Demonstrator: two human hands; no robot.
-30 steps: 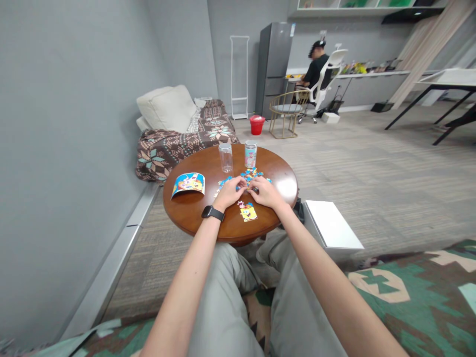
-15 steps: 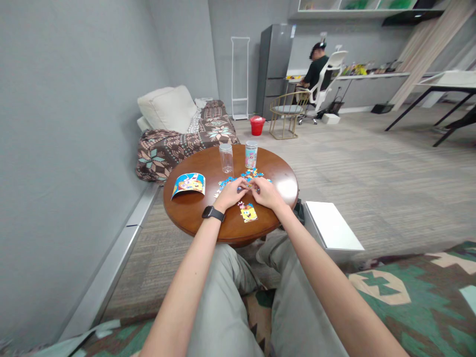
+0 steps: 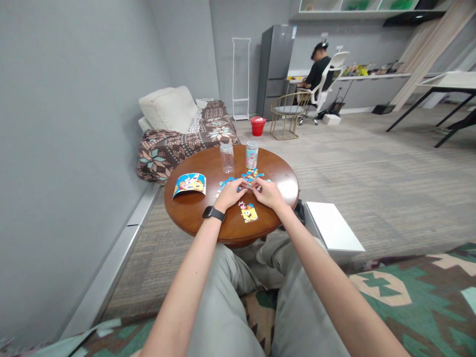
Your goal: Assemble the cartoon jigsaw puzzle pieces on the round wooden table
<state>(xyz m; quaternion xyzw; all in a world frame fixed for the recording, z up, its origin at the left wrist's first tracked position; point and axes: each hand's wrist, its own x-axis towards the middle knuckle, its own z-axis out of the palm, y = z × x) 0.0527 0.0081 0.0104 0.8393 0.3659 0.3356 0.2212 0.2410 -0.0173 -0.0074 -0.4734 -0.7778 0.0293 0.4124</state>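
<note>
My left hand and my right hand meet at the fingertips above a scatter of jigsaw pieces, mostly blue with some yellow. Both sets of fingers are curled and pinched around small jigsaw pieces, largely hidden by the fingers. Nearer my body, a joined patch of puzzle with a yellow cartoon face lies flat on the round brown table. Off to the left a curved picture sheet shows the same yellow character.
At the table's far side stand a clear lidded jar and a printed jar. A white box sits right of the table. Beyond are a covered sofa, a red bucket and a seated person.
The view has shifted very slightly. My hands stay together over the pieces, with only a slight movement of the fingers.
</note>
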